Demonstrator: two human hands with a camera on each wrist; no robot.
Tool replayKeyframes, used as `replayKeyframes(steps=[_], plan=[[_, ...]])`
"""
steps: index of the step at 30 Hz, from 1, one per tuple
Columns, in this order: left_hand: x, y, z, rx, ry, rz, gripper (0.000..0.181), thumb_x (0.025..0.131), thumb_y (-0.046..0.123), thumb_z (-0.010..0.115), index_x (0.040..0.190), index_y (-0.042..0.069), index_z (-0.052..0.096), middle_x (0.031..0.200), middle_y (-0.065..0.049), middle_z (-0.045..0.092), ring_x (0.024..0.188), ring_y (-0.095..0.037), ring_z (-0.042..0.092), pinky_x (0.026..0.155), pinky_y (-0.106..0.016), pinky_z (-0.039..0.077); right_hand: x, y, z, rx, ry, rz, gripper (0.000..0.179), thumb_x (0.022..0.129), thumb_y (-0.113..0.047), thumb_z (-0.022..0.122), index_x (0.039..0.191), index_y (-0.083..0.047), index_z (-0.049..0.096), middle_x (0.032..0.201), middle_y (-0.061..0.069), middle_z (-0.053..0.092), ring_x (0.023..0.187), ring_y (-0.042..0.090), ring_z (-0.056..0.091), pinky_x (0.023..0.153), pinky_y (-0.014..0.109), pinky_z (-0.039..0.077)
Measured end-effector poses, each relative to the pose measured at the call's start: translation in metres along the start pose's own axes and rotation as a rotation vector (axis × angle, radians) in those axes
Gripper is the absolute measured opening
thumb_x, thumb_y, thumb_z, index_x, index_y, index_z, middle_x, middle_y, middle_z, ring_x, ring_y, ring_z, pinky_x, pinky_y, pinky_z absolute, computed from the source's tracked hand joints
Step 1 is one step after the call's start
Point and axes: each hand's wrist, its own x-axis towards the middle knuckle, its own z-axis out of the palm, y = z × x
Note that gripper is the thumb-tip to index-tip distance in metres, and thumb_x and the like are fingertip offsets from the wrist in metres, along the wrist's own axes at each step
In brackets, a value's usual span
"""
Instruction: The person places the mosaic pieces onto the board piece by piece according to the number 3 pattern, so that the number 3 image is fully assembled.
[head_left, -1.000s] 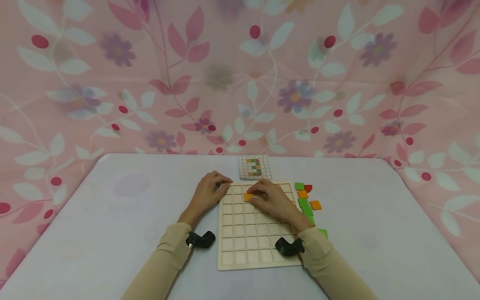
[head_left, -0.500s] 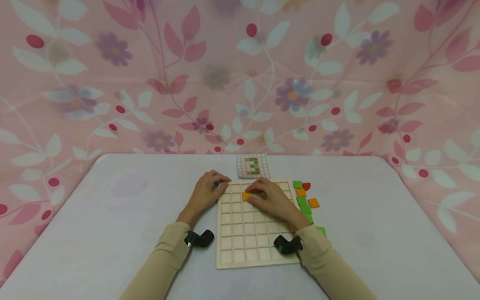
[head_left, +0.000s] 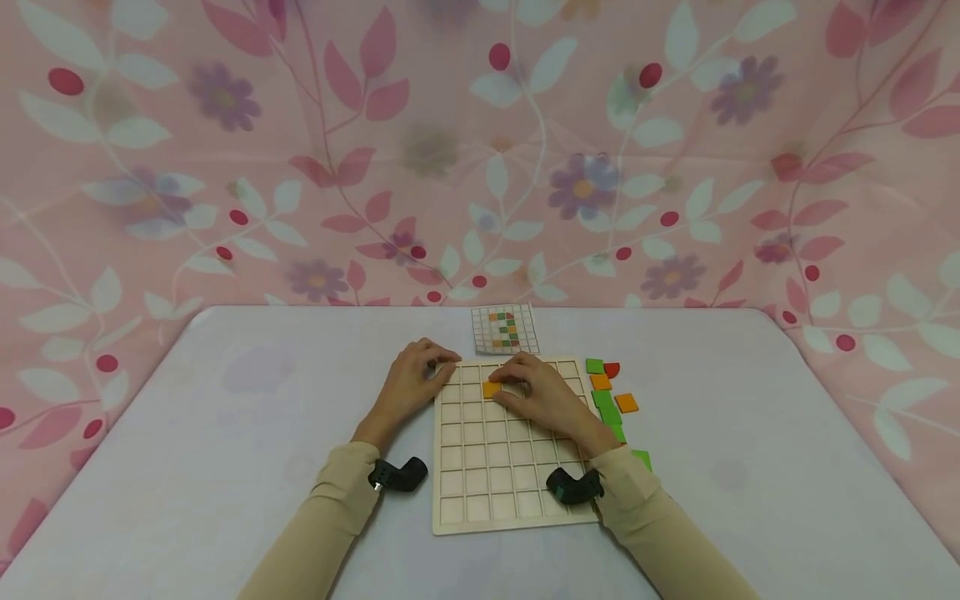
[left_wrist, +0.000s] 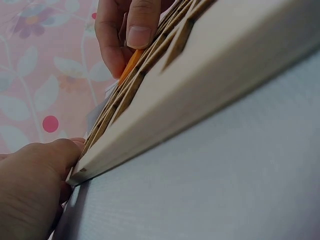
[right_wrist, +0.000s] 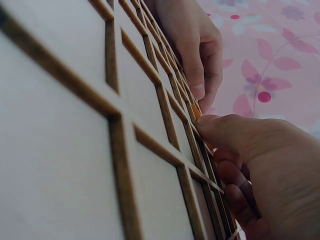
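A pale wooden grid board (head_left: 498, 454) lies flat on the table. My left hand (head_left: 412, 375) holds its far left corner, thumb and fingers about the edge; in the left wrist view that hand (left_wrist: 32, 187) is at the corner. With thumb and forefinger, my right hand (head_left: 540, 392) pinches an orange square tile (head_left: 491, 390) at a cell in the second row from the far edge. In the right wrist view the tile (right_wrist: 196, 112) shows as a sliver beyond the right thumb. Part of it is hidden by the fingers.
Along the board's right side lie several green tiles (head_left: 610, 414), orange tiles (head_left: 626, 403) and a red rounded piece (head_left: 612, 369). Behind the board is a printed grid card (head_left: 487, 331) with coloured cells. A floral cloth (head_left: 480, 150) hangs at the table's back.
The whole head view has shifted slightly up and left. Both hands and the orange tile keep practically the same places on the board.
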Motion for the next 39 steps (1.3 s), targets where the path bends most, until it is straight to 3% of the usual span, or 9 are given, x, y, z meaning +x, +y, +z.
replayKeyframes(steps=[39], plan=[[-0.0007, -0.0015, 0.0015, 0.01, 0.02, 0.015, 0.012, 0.089, 0.019, 0.066, 0.097, 0.016, 0.074, 0.09, -0.001, 0.064, 0.079, -0.015, 0.051, 0.072, -0.031, 0.039, 0.0005, 0.0009, 0.0022, 0.011, 0.015, 0.009, 0.017, 0.09, -0.02, 0.064, 0.105, -0.016, 0.071, 0.105, -0.002, 0.059, 0.096, 0.013, 0.056, 0.083, 0.032, 0.046]])
